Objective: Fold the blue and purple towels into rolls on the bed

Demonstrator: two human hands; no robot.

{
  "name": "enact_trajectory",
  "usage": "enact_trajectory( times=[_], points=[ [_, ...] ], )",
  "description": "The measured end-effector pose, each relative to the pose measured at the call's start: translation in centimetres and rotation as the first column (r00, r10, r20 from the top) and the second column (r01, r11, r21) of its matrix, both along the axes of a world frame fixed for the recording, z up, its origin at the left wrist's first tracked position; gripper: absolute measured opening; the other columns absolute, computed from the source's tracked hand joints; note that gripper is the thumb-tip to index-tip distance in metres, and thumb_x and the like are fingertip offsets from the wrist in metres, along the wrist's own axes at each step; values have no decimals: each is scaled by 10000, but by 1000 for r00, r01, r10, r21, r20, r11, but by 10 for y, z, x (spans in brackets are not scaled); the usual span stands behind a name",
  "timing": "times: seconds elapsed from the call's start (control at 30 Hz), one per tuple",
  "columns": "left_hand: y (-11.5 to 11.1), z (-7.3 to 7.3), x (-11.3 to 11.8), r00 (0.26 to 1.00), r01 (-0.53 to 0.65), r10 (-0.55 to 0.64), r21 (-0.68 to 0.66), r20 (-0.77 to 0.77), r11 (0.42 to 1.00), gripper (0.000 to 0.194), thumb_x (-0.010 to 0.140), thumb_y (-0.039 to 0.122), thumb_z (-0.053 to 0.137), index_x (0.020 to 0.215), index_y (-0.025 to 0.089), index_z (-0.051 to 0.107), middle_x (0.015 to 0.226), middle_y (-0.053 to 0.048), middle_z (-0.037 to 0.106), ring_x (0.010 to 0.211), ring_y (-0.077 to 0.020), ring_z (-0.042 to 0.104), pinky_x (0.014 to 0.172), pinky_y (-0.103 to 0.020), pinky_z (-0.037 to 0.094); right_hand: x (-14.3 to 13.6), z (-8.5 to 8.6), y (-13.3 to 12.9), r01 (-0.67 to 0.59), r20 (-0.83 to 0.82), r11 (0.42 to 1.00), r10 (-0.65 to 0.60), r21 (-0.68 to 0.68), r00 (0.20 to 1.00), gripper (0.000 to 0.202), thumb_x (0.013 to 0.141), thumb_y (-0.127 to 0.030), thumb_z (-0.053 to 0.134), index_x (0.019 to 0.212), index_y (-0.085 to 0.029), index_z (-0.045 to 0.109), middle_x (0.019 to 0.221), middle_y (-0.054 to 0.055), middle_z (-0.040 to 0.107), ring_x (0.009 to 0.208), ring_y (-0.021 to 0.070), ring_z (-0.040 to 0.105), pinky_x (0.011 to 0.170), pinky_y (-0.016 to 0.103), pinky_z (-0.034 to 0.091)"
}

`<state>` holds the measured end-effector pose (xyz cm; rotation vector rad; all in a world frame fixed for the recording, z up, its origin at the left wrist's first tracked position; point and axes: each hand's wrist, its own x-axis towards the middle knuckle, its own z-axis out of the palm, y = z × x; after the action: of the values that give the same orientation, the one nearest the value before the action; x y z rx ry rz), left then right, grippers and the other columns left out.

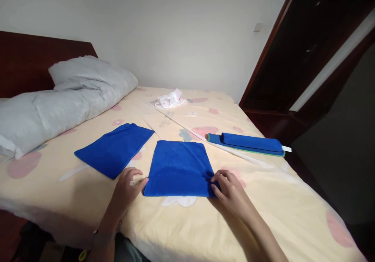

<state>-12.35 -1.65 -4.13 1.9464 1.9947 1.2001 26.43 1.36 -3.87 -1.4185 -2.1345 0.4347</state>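
A blue cloth (pixel 178 168) lies flat on the bed in front of me, roughly square. At its left edge is my left hand (pixel 127 186), thumb tip at the cloth's side and fingers curved but apart. My right hand (pixel 231 188) has its fingertips closed on the cloth's right edge, where the fabric puckers. Left of it, a second blue cloth (pixel 115 148) is spread out at an angle, just beyond my left hand. To the right rests a folded blue cloth (pixel 249 143) with green edging and a white tag.
The bed (pixel 181 230) has a cream sheet with pink flower prints. A crumpled white plastic bag (pixel 171 99) sits toward the back wall. On the left, a grey quilt (pixel 73 98) is bunched against the dark headboard (pixel 38 59). A dark wooden doorway (pixel 281 59) stands at right.
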Motion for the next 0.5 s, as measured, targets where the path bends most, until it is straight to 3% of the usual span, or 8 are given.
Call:
enact_trajectory(
  times=[0.1, 0.17, 0.3, 0.4, 0.5],
  points=[
    [-6, -3, -1, 948, 317, -319, -171, 14, 933, 434, 706, 306, 726, 1128, 262, 632, 1264, -78, 605, 1209, -278, 559, 1045, -376, 450, 4, 2, -4, -207, -27, 973, 205, -104, 978, 358, 846, -302, 612, 1204, -306, 621, 1383, 70, 493, 1286, 291, 460, 1052, 412, 419],
    [-7, -6, -1, 920, 385, -389, -272, 44, 882, 508, 693, 220, 694, 1193, 273, 621, 1351, -74, 567, 1272, -283, 520, 1080, -386, 424, 5, -3, -3, -225, -46, 967, 221, -116, 974, 422, 814, -243, 607, 1233, -292, 609, 1392, 71, 498, 1293, 288, 461, 1058, 413, 417],
    [-4, -9, -1, 943, 332, -303, -312, 138, 890, 396, 746, 175, 563, 1129, 248, 635, 1302, -71, 608, 1241, -268, 543, 1082, -390, 410, 5, -16, 5, -129, -181, 985, 107, -117, 978, 348, 859, -265, 575, 1206, -261, 603, 1273, 64, 608, 1176, 270, 565, 987, 385, 465],
    [2, -6, 1, 956, 266, -204, -331, 210, 905, 313, 839, 316, 558, 1135, 240, 628, 1179, -63, 666, 1121, -260, 607, 998, -362, 462, 3, -19, 12, -48, -360, 971, -40, -234, 932, 342, 924, -387, 563, 1233, -244, 574, 1137, 59, 687, 1020, 252, 651, 867, 345, 518],
    [10, -2, 6, 956, 193, -112, -295, 271, 936, 341, 893, 469, 517, 1087, 214, 635, 1016, -53, 698, 969, -242, 647, 876, -319, 496, 0, -16, 22, 24, -433, 950, -164, -310, 887, 369, 955, -459, 528, 1237, -225, 575, 1097, 64, 713, 1004, 248, 671, 854, 326, 517]
  ],
)
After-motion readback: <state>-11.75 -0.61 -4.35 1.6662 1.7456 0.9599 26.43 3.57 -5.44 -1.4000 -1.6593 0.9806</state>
